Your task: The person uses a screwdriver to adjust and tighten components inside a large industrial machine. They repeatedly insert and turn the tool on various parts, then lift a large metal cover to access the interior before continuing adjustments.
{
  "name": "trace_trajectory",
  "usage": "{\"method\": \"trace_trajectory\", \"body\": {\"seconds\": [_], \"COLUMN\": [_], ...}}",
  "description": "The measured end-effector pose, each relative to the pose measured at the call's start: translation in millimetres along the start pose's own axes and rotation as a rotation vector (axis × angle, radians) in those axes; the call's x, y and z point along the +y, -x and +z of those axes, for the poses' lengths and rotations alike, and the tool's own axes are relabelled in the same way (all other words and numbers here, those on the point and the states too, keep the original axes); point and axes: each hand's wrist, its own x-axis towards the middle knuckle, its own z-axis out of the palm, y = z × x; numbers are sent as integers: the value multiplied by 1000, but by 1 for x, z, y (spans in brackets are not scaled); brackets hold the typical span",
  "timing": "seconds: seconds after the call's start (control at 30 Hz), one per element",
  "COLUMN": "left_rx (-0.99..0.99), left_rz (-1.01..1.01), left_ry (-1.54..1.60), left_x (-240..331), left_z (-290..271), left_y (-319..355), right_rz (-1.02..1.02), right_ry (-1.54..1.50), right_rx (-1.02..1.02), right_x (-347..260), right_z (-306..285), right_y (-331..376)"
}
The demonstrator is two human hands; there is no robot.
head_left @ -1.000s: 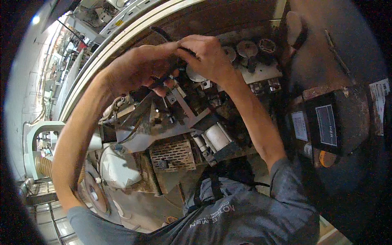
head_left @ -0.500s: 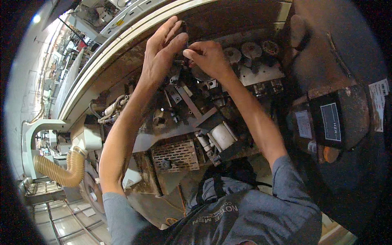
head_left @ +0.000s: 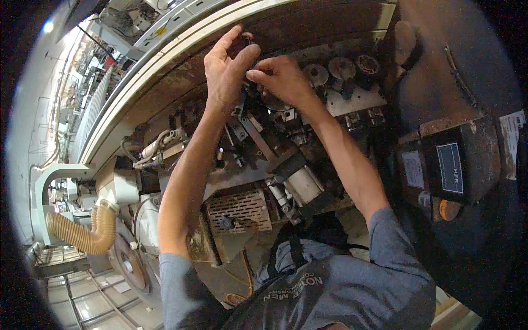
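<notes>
Both arms reach over the open interior of a dusty machine. My left hand (head_left: 226, 70) is raised at its far side, index finger stretched up and thumb bent over. It is curled around a small dark part (head_left: 247, 38), mostly hidden by the fingers. Close beside it, my right hand (head_left: 286, 80) has its thumb and fingertips pinched together against the same spot; whatever they grip is too hidden to name. Below the hands lie a metal bar bracket (head_left: 258, 135) and dark machine fittings. Several round metal discs (head_left: 316, 74) stand right of my right hand.
A grey cylinder (head_left: 302, 187) and a slotted metal plate (head_left: 239, 212) sit nearer my body. A black motor housing (head_left: 454, 165) stands at the right. On the left are a tan ribbed hose (head_left: 88, 236) and hoses on a fitting (head_left: 159, 146). A pale rail (head_left: 170, 52) runs along the far side.
My left hand and forearm have shifted right, and its wrist has turned slightly. The left hand's fingers have bent more, with the index finger still extended. My right hand keeps its pinch.
</notes>
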Motion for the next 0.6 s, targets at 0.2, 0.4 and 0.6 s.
{"method": "trace_trajectory", "body": {"seconds": [0.2,0.4,0.6], "left_rx": [34,42,64], "left_rz": [23,75,182], "left_ry": [-173,-155,-133], "left_x": [5,3,-4], "left_z": [6,13,12], "left_y": [-5,-7,-8], "right_rz": [-4,32,-146], "right_ry": [107,83,47], "right_rx": [-21,-37,-60], "right_x": [-3,1,7], "right_z": [-11,-12,-9], "right_y": [0,0,1]}}
